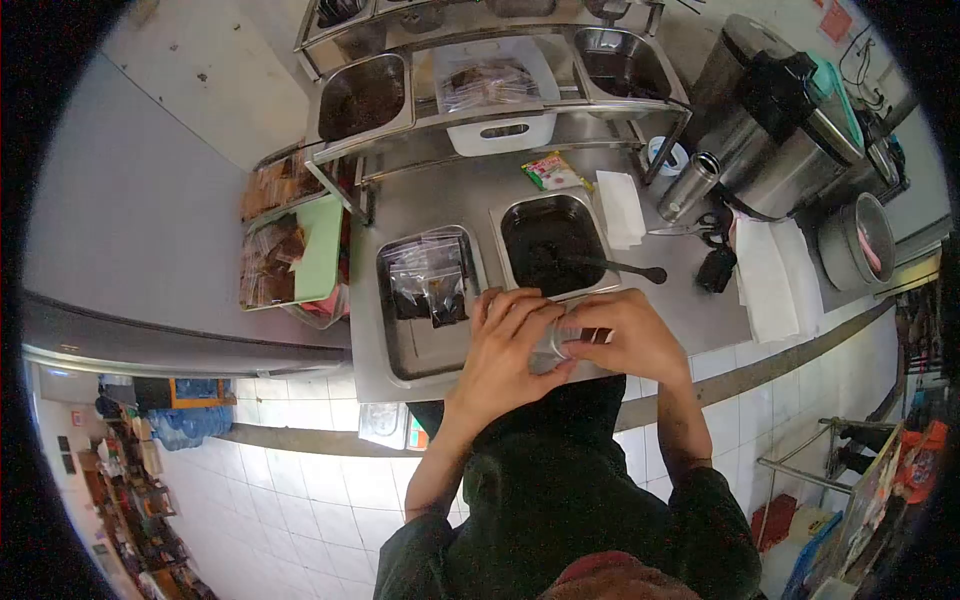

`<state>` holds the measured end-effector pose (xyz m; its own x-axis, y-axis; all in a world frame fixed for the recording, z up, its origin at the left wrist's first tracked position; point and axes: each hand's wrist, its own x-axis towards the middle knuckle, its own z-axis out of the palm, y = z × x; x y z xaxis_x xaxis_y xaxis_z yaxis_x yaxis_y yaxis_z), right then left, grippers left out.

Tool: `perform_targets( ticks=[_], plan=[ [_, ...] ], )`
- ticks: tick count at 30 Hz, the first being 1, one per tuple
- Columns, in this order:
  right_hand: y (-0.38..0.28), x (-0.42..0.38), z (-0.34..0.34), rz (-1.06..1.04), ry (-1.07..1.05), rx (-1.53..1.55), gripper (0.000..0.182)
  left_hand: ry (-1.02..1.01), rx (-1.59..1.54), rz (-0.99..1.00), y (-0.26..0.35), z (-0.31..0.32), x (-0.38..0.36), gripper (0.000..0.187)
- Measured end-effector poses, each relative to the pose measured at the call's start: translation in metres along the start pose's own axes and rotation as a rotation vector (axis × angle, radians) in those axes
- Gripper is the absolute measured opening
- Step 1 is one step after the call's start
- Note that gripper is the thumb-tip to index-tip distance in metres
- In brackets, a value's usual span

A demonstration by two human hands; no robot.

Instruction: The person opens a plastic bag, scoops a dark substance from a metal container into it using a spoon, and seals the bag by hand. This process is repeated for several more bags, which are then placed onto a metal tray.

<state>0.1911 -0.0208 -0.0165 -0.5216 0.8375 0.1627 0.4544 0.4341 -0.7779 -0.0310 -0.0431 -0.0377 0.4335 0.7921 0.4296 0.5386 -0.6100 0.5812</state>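
Note:
At the front edge of the steel counter, both my hands are closed on a small clear plastic bag (556, 343) with something dark reddish at its right end. My left hand (508, 345) grips its left side, while the fingers of my right hand (637, 335) pinch the right side and partly cover it. Just left of my hands, a steel tray (427, 365) holds several clear zip bags (430, 280) with dark contents. Beyond my hands is a steel pan (547, 237) of dark food, with a dark-handled spoon (635, 270) resting across its rim.
A raised rack carries steel pans and a white basket (505, 135) of filled bags. To the right are scissors (705, 232), a steel flask (690, 187), white paper (775, 275) and a large metal urn (745, 110). A green tray (318, 250) stands left.

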Motion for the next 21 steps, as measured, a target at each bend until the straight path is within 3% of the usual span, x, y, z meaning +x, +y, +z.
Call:
perform_targets(
  ticks=[2,5,8,14,21],
  plan=[
    [0.006,-0.001,-0.007,-0.083,0.168,0.091,0.021,0.051,-0.064,-0.043,-0.005,-0.004,-0.004,0.058],
    [0.014,0.007,-0.033,-0.042,0.533,-0.571,0.018,0.152,-0.155,-0.155,-0.018,-0.013,-0.02,0.059],
    [0.042,-0.001,-0.031,0.365,0.194,-0.632,0.02,0.254,-0.18,-0.225,-0.033,-0.02,-0.036,0.062],
    [0.05,0.018,-0.036,0.093,0.247,-0.702,0.01,0.308,-0.142,-0.287,-0.033,-0.037,-0.038,0.064],
    [0.069,0.035,-0.026,-0.032,0.057,-0.483,0.007,0.357,0.021,-0.229,-0.045,-0.028,-0.039,0.066]
  ],
)
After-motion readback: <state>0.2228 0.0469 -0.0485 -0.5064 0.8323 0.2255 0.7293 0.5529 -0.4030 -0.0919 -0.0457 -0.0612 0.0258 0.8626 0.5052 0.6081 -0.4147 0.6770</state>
